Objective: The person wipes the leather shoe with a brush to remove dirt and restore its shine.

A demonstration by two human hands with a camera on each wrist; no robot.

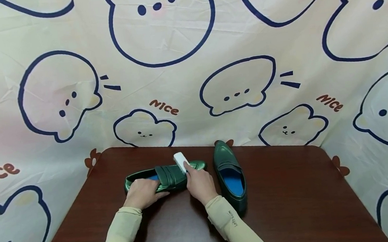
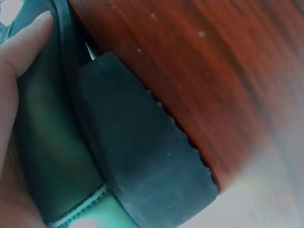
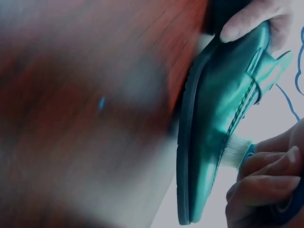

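A green loafer (image 1: 171, 176) with a blue insole lies crosswise toward the back of the table, toe to the right. My left hand (image 1: 142, 193) grips it near the heel, fingers inside the opening and thumb along the outer side. In the left wrist view the thumb (image 2: 28, 45) presses the leather above the dark heel block (image 2: 142, 137). My right hand (image 1: 201, 183) grips a brush (image 1: 180, 161) with a white back. In the right wrist view its pale bristles (image 3: 234, 151) meet the loafer's upper near the toe seam.
The matching green loafer (image 1: 226, 160) stands just right of my right hand, toe pointing to the back edge. Both rest on a dark brown wooden table (image 1: 296, 197). Behind and beside the table hangs a pale cloth (image 1: 182, 82) with cartoon bears.
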